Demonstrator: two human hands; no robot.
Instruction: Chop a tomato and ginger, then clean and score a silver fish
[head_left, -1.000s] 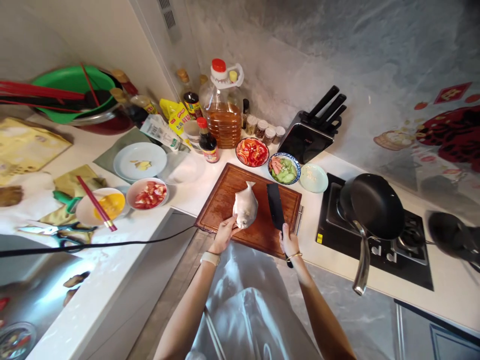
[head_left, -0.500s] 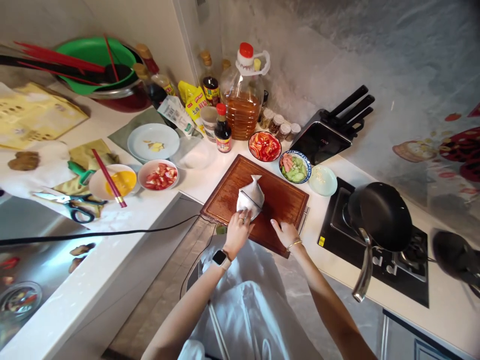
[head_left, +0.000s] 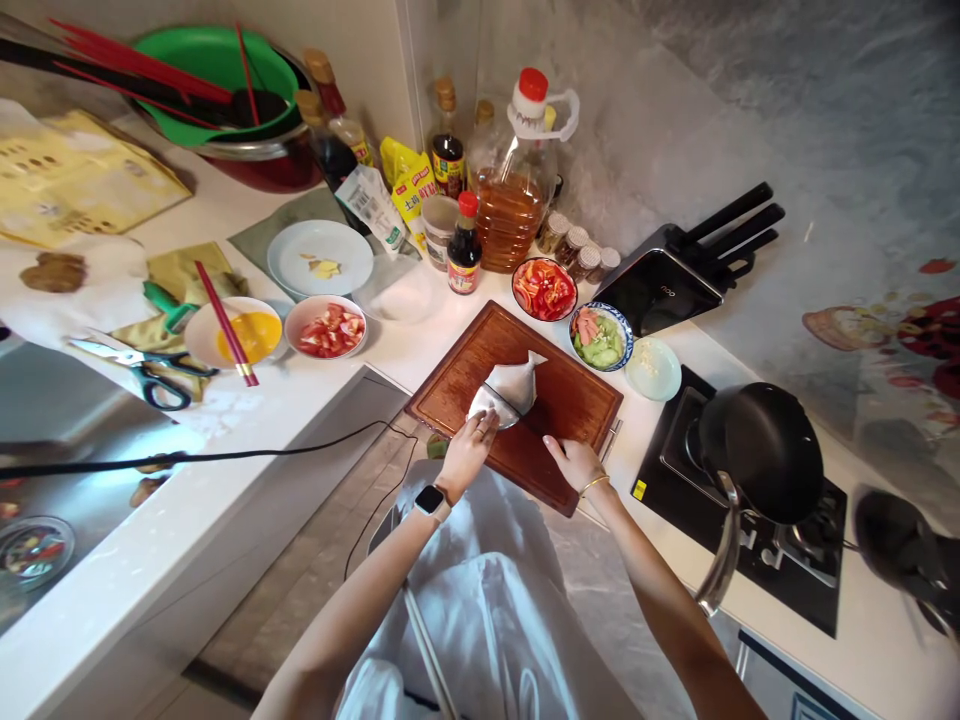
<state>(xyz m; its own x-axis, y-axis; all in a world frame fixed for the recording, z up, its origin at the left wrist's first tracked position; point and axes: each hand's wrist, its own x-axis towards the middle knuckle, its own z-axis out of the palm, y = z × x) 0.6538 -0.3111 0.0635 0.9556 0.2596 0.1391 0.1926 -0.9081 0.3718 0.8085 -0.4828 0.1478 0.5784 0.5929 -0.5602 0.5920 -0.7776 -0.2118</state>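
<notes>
A silvery fish (head_left: 514,385) lies on the brown cutting board (head_left: 442,385), its tail pointing to the back right. My left hand (head_left: 471,448), with a watch on the wrist, presses its fingers on the near end of the fish and holds it against the board. My right hand (head_left: 576,463) is closed at the board's right side around a knife, whose handle is mostly hidden. Seen nearly edge-on, the knife (head_left: 501,398) shows as a thin dark line across the fish.
Behind the board are bowls of sliced red peppers (head_left: 545,289) and cucumber (head_left: 600,336), sauce bottles and an oil jug (head_left: 511,215). Tomato (head_left: 326,328) and egg (head_left: 251,336) bowls and scissors (head_left: 161,385) are left. A knife block (head_left: 660,280) and wok (head_left: 761,455) stand right.
The view has shifted a little. The fish now leans further right at its tail, and the dark knife line crosses it nearer my left fingers.
</notes>
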